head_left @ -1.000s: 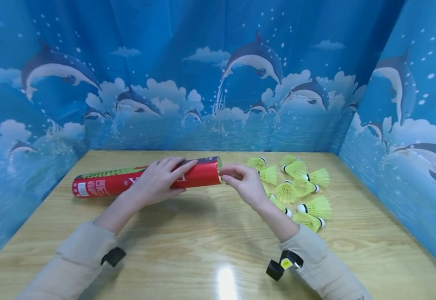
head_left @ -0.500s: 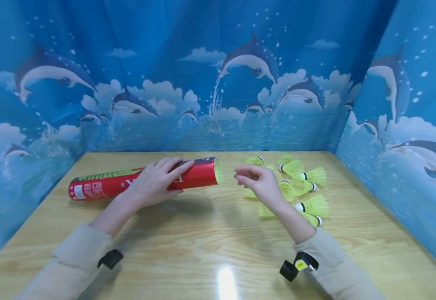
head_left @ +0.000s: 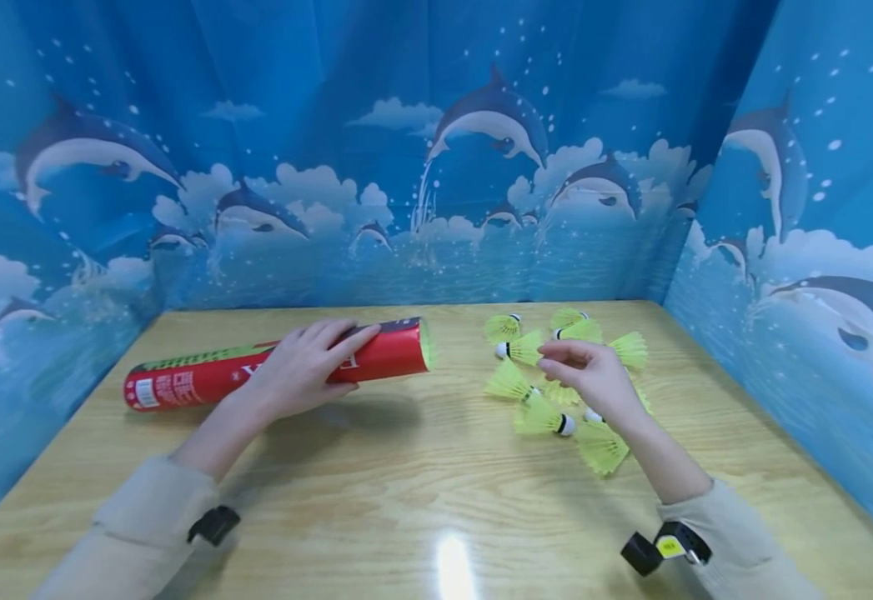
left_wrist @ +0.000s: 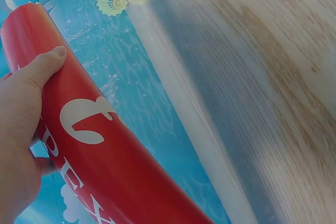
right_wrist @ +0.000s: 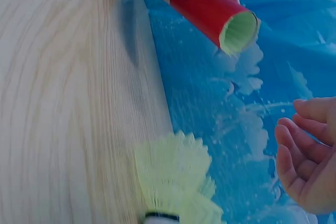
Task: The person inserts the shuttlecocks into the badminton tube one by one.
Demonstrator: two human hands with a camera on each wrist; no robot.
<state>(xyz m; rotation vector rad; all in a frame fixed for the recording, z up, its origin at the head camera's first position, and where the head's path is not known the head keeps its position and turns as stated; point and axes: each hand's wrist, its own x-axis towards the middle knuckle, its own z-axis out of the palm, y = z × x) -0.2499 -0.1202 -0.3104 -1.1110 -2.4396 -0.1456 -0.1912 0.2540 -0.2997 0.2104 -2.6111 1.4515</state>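
Left hand [head_left: 297, 371] grips red shuttlecock tube [head_left: 389, 350]; right hand [head_left: 597, 379] empty, loosely curled by yellow shuttlecocks [head_left: 541, 417]: likely reach step, next needs a pinch.

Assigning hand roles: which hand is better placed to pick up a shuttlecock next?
Right, most likely. The right hand appears to hold nothing and is right by the yellow shuttlecocks; the left hand is farther off and occupied, gripping the red tube.

Beige sleeves [head_left: 132, 525] bear black wrist devices [head_left: 214, 525], one yellow-labelled.
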